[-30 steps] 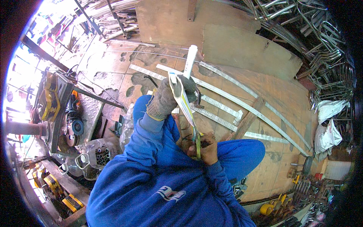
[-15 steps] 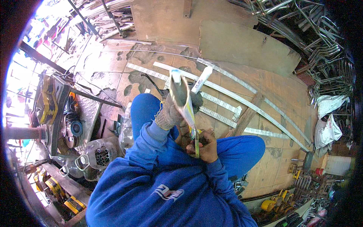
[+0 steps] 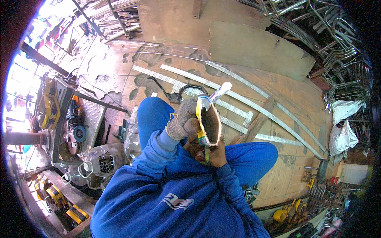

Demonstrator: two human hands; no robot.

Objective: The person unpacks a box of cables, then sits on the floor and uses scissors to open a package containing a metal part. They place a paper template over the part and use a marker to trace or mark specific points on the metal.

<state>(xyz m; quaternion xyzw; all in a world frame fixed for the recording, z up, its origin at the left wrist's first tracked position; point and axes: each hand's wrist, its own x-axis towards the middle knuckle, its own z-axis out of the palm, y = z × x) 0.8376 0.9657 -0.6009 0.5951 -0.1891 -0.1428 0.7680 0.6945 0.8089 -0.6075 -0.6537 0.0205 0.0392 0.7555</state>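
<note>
My left hand (image 3: pixel 184 119), in a grey knitted glove, is wrapped round a yellow and green cardboard packet (image 3: pixel 210 121). Its mouth gapes, showing a brown inside. A white marker-like stick (image 3: pixel 220 91) stands up at the packet's far edge; what holds it there is hidden. My right hand (image 3: pixel 217 155), bare and darkened, closes on the packet's lower end, where a narrow green strip (image 3: pixel 206 154) hangs down. Just beyond my left hand, a black bowed tool frame (image 3: pixel 193 86) lies on the floor, partly covered by hand and packet.
Long pale metal strips (image 3: pixel 234 95) lie on the tiled floor ahead, across a wooden block (image 3: pixel 260 121). An angle grinder (image 3: pixel 77 129) and a plastic jug of short tubes (image 3: pixel 107 160) stand at left. Bent metal tubes (image 3: pixel 333 27) pile up far right, beside white sacks (image 3: pixel 344 137).
The packet has turned and shifted right, so its open mouth shows more. The white stick tilts farther right, and my left hand has moved right, uncovering the black bowed frame.
</note>
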